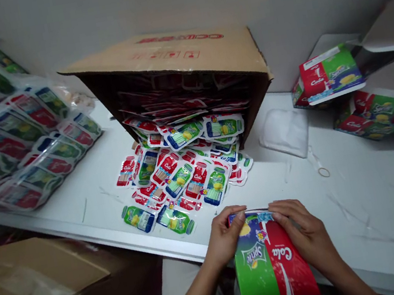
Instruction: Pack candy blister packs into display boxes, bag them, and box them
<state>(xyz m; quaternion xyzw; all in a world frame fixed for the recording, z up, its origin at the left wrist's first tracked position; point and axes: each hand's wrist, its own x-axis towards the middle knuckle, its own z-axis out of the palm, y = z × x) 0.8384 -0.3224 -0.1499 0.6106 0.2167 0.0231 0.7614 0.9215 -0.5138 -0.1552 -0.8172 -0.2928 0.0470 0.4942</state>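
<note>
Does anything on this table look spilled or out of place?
Yes: loose packets spill from the open front of the cardboard box into a jumbled heap on the table, facing different ways, which looks untidy. A small stray ring lies to their right.

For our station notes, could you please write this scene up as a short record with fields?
Left hand: holds the carton by its far edge, on the left
Right hand: holds the same edge, on the right
Carton print: Sprite on green, Cola on red
Packets: loose pile spilling from the box onto the table
Box opening: faces the person
Left side: clear bags of packets
Right side: more cartons, a ring
Lower left: second box, contents not visible
</note>
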